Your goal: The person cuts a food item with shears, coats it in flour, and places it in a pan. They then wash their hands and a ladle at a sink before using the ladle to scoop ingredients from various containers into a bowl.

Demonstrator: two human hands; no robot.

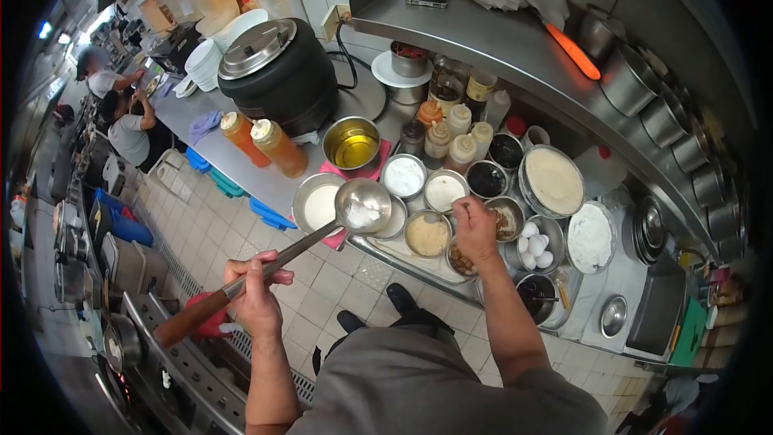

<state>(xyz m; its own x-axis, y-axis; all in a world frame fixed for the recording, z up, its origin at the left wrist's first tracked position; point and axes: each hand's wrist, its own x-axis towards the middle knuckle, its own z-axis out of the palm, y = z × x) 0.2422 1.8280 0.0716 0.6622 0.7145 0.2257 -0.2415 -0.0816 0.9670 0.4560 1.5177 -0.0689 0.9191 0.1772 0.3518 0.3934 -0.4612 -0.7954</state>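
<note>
Left hand (256, 294) is clamped round the wooden handle of a long steel ladle (362, 205) holding white powder (bowl held over the round steel seasoning tins (403, 176)), right hand (475, 229) pinches a small spoon there — tilt risks spilling into neighbouring tins.

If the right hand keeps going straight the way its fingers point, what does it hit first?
Probably the bowl of pale powder just beyond the right hand, whose pinched fingers point up and away. Depth is unclear, so it may pass above the rim.

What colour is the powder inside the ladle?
White, seen best in the head view: a small heap in the ladle, held by the left hand.
</note>
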